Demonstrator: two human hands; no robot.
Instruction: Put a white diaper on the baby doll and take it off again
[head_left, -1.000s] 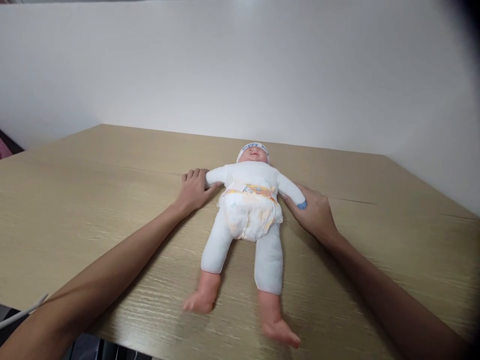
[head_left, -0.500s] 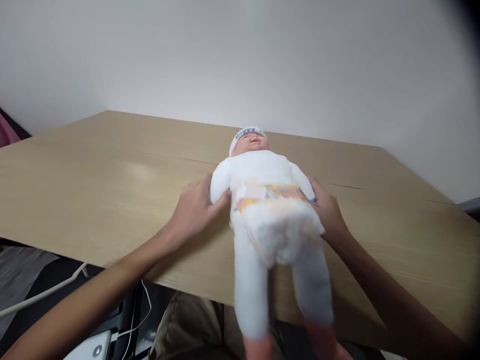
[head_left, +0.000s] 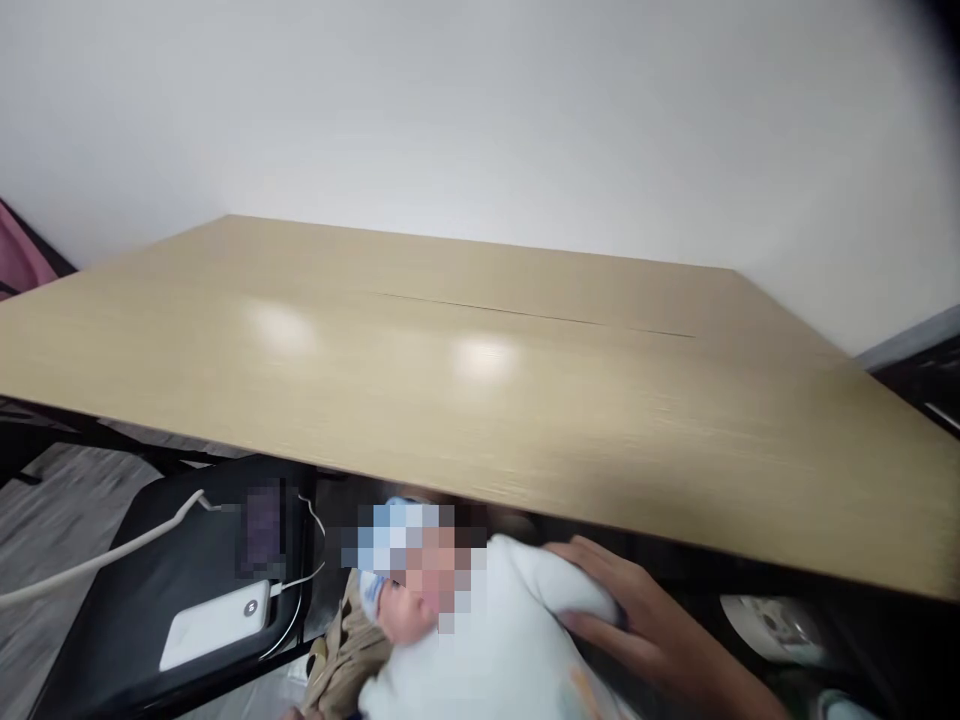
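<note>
A baby doll (head_left: 480,640) in a white top and a blue-and-white cap lies tilted over my lap, below the table's front edge. Its head points to the upper left, and its lower body runs out of the picture. My right hand (head_left: 611,610) is closed around the doll's sleeved arm, thumb below and fingers on top. Of my left hand (head_left: 300,714) only a sliver of skin seems to show at the bottom edge. Its fingers are hidden, so its grip cannot be made out. A patch of orange print from the diaper shows at the doll's waist.
A wooden table (head_left: 375,390) spans the view before a white wall (head_left: 480,120). At left, a black chair (head_left: 97,610) bears a white power bank (head_left: 214,625) with a cable and a dark, blurred item. A whitish object (head_left: 776,628) sits under the table at right.
The doll has come off the tabletop, down toward me and onto my lap, its head swung left. My right hand moved with it. My left hand has dropped almost wholly out of sight.
</note>
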